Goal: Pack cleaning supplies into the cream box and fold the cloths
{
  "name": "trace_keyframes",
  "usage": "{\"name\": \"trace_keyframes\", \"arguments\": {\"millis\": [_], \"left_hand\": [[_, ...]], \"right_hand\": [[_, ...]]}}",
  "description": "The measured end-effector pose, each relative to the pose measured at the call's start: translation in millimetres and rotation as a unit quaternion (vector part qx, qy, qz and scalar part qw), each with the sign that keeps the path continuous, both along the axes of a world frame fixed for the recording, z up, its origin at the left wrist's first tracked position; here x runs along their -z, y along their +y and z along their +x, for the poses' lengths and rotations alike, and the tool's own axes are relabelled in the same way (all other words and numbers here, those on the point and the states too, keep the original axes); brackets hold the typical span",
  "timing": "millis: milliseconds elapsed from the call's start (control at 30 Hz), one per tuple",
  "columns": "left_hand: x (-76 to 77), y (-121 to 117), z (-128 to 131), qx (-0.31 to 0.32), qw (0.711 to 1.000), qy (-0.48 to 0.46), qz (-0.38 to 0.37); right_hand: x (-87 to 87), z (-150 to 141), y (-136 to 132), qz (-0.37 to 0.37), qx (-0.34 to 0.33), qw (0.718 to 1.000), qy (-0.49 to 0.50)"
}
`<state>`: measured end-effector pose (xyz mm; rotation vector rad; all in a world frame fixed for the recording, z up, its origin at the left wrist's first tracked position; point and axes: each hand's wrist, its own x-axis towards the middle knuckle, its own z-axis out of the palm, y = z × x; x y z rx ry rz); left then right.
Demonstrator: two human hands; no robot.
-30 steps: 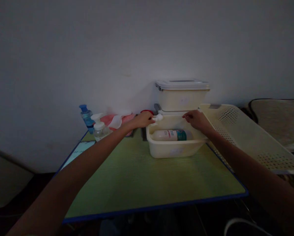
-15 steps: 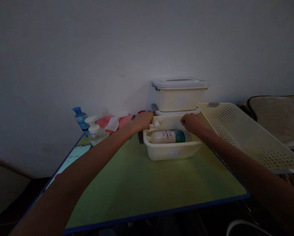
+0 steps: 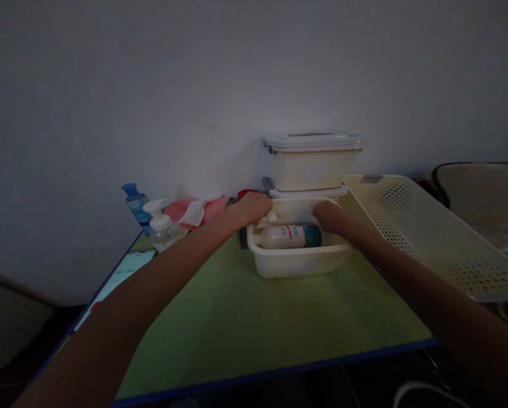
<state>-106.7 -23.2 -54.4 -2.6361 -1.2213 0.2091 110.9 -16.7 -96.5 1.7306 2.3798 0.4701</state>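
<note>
A cream plastic bin (image 3: 302, 267) sits on the table, with a white bottle (image 3: 281, 237) with a teal label band lying on its side in it. My left hand (image 3: 255, 208) is closed at the bin's back left corner. Right by its fingers shows a small white piece (image 3: 271, 217), whose kind I cannot make out. My right hand (image 3: 331, 217) dips inside the bin at the right, above the bottle's teal end. Its fingers are curled, and their tips are hidden.
Lidded boxes (image 3: 315, 164) stand stacked behind the bin. To the right leans a perforated cream basket (image 3: 432, 238). At left are a pump bottle (image 3: 162, 226), a blue bottle (image 3: 137, 205), a pink cloth (image 3: 214, 209) and a phone (image 3: 124, 277) on the green table (image 3: 237, 323).
My right hand has gone lower into the bin. My left hand has shifted slightly to the right along the bin's back edge. The bottle lies as before.
</note>
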Motion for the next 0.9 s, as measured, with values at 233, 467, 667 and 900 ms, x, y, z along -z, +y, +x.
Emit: {"name": "trace_keyframes", "arguments": {"millis": [233,467,667,900], "left_hand": [[3.6,-5.5,-2.2,0.008,0.999,-0.032,0.03],[0.6,-2.8,-0.5,-0.021,0.999,-0.03,-0.008],[6.8,2.2,-11.2,-0.055,0.994,-0.088,-0.034],[19.5,7.2,-19.7,-0.063,0.975,-0.212,-0.034]], "right_hand": [[2.8,0.1,1.8,-0.034,-0.026,0.999,-0.016],[3.4,0.2,1.1,-0.023,-0.012,1.0,0.004],[-1.3,-1.0,-3.6,0.008,0.023,0.999,0.04],[-9.8,-4.0,-11.2,0.03,0.049,0.997,0.057]]}}
